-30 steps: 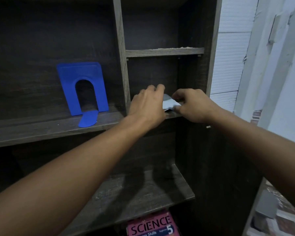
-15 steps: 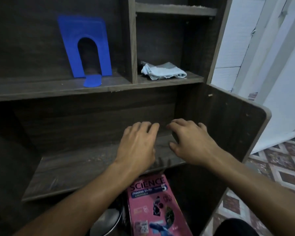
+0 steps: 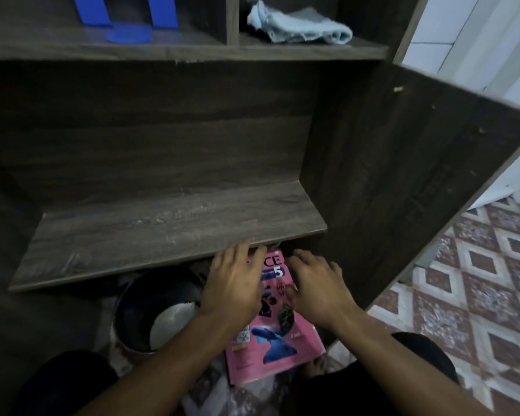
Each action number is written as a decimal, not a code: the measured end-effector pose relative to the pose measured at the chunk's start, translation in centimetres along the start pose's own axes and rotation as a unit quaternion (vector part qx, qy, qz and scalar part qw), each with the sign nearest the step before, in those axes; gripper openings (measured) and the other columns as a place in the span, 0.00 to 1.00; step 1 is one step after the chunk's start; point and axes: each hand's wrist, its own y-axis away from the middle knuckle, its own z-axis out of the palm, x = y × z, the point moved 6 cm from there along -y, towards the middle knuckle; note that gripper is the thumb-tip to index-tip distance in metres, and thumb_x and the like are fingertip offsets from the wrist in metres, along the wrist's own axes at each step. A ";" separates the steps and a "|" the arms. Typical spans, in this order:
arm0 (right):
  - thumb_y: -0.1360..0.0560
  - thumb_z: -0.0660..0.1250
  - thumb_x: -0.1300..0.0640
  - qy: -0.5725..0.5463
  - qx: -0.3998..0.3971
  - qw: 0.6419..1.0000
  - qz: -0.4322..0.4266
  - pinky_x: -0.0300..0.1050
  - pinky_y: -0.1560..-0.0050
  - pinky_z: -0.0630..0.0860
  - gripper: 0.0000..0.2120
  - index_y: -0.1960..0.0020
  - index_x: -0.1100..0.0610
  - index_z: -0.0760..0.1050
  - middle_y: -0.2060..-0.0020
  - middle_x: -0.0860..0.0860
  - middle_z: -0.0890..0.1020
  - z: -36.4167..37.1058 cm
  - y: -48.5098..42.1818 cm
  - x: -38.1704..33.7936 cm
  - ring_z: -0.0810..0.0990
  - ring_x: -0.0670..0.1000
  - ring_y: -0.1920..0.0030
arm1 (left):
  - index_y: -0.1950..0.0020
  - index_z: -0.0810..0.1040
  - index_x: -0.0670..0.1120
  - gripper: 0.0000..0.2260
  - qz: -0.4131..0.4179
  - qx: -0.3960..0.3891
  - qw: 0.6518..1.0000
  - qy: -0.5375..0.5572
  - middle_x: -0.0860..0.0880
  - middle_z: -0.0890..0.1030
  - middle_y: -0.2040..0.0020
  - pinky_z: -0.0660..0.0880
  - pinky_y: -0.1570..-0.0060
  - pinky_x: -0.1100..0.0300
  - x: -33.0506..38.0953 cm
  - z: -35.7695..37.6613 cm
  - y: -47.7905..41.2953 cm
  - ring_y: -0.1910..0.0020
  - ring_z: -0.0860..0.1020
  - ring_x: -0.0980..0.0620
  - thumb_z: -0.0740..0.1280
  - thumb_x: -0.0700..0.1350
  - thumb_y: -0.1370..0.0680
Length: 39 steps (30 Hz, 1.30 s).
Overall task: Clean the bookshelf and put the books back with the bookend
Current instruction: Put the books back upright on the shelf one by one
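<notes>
A dark wood-grain bookshelf (image 3: 168, 139) fills the view, its lower shelf (image 3: 162, 232) bare of books, with pale specks, perhaps dust or scuffs, along the board. Its rounded side panel (image 3: 418, 181) stands at the right against a patterned tile floor (image 3: 478, 280). On the upper shelf, the left compartment holds the blue bookend (image 3: 126, 16), standing upright with its tongue flat on the board; the right compartment holds a crumpled pale cloth (image 3: 297, 28), lying apart from both hands. Below the lower shelf's front edge, a dark round bin (image 3: 150, 307) sits on the floor just beside a pink science book (image 3: 270, 334), which lies face up. The person's left hand (image 3: 234, 283) is spread flat, palm down, over the book's upper left, fingers reaching its top edge; the right hand (image 3: 315, 286) is spread over its upper right. Neither hand has closed on anything yet; whether the palms touch the cover cannot be told. Judged from the scene, the wiping appears finished, with the cloth set aside, and returning the books is only beginning: this book, the only one in view, is not yet lifted, no book stands on any shelf, and the bookend has nothing to brace. What remains is to raise the book, stand it on a shelf and press the bookend against it.
</notes>
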 end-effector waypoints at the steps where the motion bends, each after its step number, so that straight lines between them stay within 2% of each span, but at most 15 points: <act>1: 0.22 0.64 0.51 -0.001 -0.010 1.000 0.006 0.61 0.26 0.59 0.25 0.26 0.50 0.64 0.24 0.50 0.63 1.1 -0.1 0.3 0.63 0.54 0.26 | 0.31 0.71 0.44 0.28 0.003 0.002 1.000 0.008 0.39 0.71 0.31 0.71 0.37 0.45 -0.2 1.1 0.1 0.36 0.73 0.38 0.69 0.41 0.32; 3: 0.21 0.64 0.51 0.000 -0.031 0.999 0.019 0.59 0.26 0.59 0.26 0.25 0.50 0.63 0.24 0.50 0.63 3.4 -0.4 1.0 0.64 0.55 0.26 | 0.38 0.77 0.41 0.27 -0.005 0.013 1.000 0.021 0.36 0.76 0.38 0.77 0.45 0.43 -1.0 3.6 0.3 0.43 0.78 0.36 0.70 0.40 0.38; 6: 0.21 0.63 0.50 -0.005 -0.061 0.997 0.038 0.57 0.27 0.61 0.24 0.26 0.51 0.64 0.26 0.51 0.64 6.4 -1.0 1.9 0.66 0.55 0.28 | 0.39 0.78 0.44 0.31 -0.013 -0.017 0.999 0.026 0.39 0.79 0.40 0.79 0.48 0.46 -1.5 7.0 0.8 0.46 0.79 0.39 0.76 0.40 0.42; 9: 0.22 0.63 0.50 -0.015 -0.086 0.995 0.058 0.57 0.29 0.64 0.24 0.27 0.51 0.65 0.27 0.51 0.66 8.9 -1.8 2.7 0.68 0.56 0.30 | 0.39 0.78 0.45 0.29 -0.039 -0.059 0.997 0.037 0.41 0.79 0.41 0.80 0.50 0.47 -2.3 10.2 1.2 0.47 0.80 0.41 0.78 0.45 0.40; 12: 0.21 0.63 0.50 -0.026 -0.107 0.991 0.081 0.57 0.30 0.65 0.25 0.26 0.52 0.64 0.27 0.52 0.67 11.2 -2.7 3.5 0.68 0.56 0.30 | 0.41 0.79 0.42 0.27 -0.056 -0.096 0.993 0.042 0.39 0.78 0.42 0.80 0.53 0.45 -3.1 13.6 1.3 0.50 0.80 0.38 0.78 0.47 0.38; 16: 0.22 0.66 0.48 -0.040 -0.137 0.983 0.115 0.56 0.30 0.67 0.28 0.25 0.52 0.62 0.27 0.53 0.67 14.1 -3.7 4.6 0.68 0.56 0.29 | 0.33 0.72 0.44 0.25 -0.062 -0.117 0.990 0.038 0.40 0.72 0.33 0.70 0.37 0.46 -3.6 16.4 1.7 0.38 0.73 0.39 0.68 0.52 0.27; 19: 0.23 0.67 0.48 -0.049 -0.143 0.979 0.135 0.56 0.30 0.67 0.29 0.26 0.52 0.61 0.28 0.53 0.65 15.6 -4.3 5.3 0.67 0.56 0.29 | 0.36 0.75 0.43 0.23 -0.073 -0.123 0.989 0.047 0.39 0.74 0.35 0.70 0.37 0.46 -3.8 17.5 1.6 0.39 0.73 0.39 0.69 0.51 0.28; 20: 0.23 0.67 0.48 -0.052 -0.141 0.979 0.141 0.56 0.30 0.67 0.29 0.26 0.51 0.61 0.28 0.53 0.65 16.1 -4.5 5.6 0.67 0.56 0.29 | 0.34 0.73 0.43 0.23 -0.073 -0.129 0.988 0.041 0.39 0.71 0.33 0.67 0.34 0.46 -3.8 17.9 1.4 0.36 0.71 0.39 0.68 0.52 0.26; 23: 0.22 0.64 0.45 -0.076 -0.134 0.976 0.154 0.56 0.30 0.68 0.27 0.27 0.49 0.60 0.28 0.53 0.64 17.5 -5.1 6.1 0.67 0.56 0.29 | 0.26 0.63 0.46 0.25 -0.085 -0.155 0.984 0.027 0.41 0.57 0.23 0.51 0.24 0.47 -4.4 19.6 1.2 0.25 0.55 0.38 0.60 0.54 0.20; 26: 0.21 0.60 0.39 -0.108 -0.113 0.973 0.167 0.56 0.33 0.70 0.25 0.29 0.49 0.61 0.30 0.53 0.64 18.3 -5.5 6.4 0.68 0.55 0.31 | 0.25 0.62 0.46 0.26 -0.105 -0.155 0.982 0.036 0.40 0.52 0.22 0.46 0.23 0.45 -4.6 20.6 1.1 0.23 0.48 0.36 0.61 0.55 0.20; 31: 0.21 0.60 0.38 -0.143 -0.094 0.968 0.185 0.55 0.37 0.74 0.26 0.30 0.50 0.57 0.32 0.55 0.64 19.3 -6.1 6.9 0.70 0.56 0.33 | 0.26 0.63 0.49 0.26 -0.151 -0.146 0.975 0.077 0.40 0.48 0.21 0.49 0.24 0.41 -4.9 22.0 1.7 0.23 0.46 0.37 0.61 0.57 0.21; 34: 0.21 0.60 0.38 -0.170 -0.091 0.961 0.197 0.56 0.37 0.72 0.30 0.27 0.51 0.53 0.31 0.57 0.66 19.8 -6.3 7.3 0.71 0.58 0.33 | 0.24 0.60 0.49 0.30 -0.212 -0.129 0.957 0.148 0.39 0.44 0.21 0.49 0.24 0.44 -5.4 22.7 2.2 0.22 0.44 0.37 0.63 0.58 0.22; 37: 0.22 0.59 0.36 -0.192 -0.089 0.954 0.211 0.58 0.35 0.72 0.34 0.25 0.49 0.49 0.30 0.58 0.66 20.3 -6.3 7.6 0.71 0.59 0.33 | 0.21 0.53 0.47 0.36 -0.287 -0.120 0.911 0.271 0.42 0.39 0.21 0.61 0.27 0.50 -5.6 23.2 3.0 0.22 0.52 0.41 0.67 0.55 0.22; 39: 0.22 0.61 0.36 -0.207 -0.090 0.948 0.223 0.57 0.36 0.72 0.35 0.25 0.48 0.48 0.30 0.57 0.66 20.5 -6.4 7.8 0.72 0.60 0.33 | 0.21 0.48 0.48 0.40 -0.336 -0.111 0.870 0.343 0.45 0.42 0.21 0.70 0.35 0.51 -6.0 23.5 3.5 0.25 0.61 0.42 0.70 0.53 0.24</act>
